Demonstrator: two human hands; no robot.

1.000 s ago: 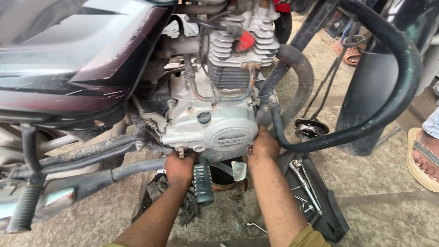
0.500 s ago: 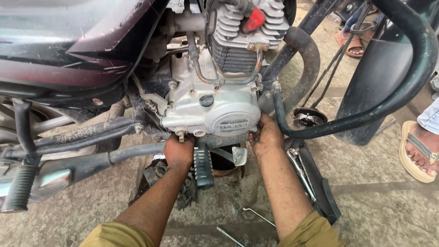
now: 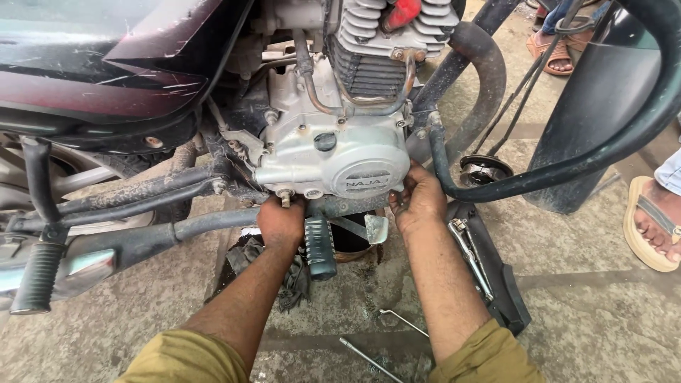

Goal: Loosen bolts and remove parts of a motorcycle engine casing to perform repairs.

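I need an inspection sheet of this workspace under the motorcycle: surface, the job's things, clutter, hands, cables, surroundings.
Surface: rough concrete floor, stained and dusty.
Job's things: silver engine cover of a dark motorcycle; black footpeg below it.
Clutter: dark rag, thin metal rods, open black tool pouch with wrenches, round metal part.
Hands: left hand reaches under the cover's lower edge; right hand presses on the cover's right edge. Whether either grips something cannot be told.
Cables: thin black cables hang by the front fender.
Surroundings: a person's sandalled foot at right, another far behind.
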